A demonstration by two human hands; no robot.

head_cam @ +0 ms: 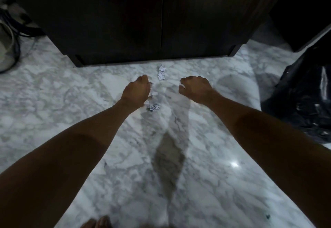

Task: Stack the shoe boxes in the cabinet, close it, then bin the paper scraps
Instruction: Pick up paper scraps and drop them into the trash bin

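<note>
Head view: cabinet doors closed. Paper scraps lie in a line running out from its base, btwn your hands; left hand nearer, curled over some, right hand curled, contents unclear.

The dark cabinet stands closed; crumpled white paper scraps lie on the marble floor just before its base.

Both forearms are bare with no sleeves, and the hands wear no gloves, rings or watch.
</note>
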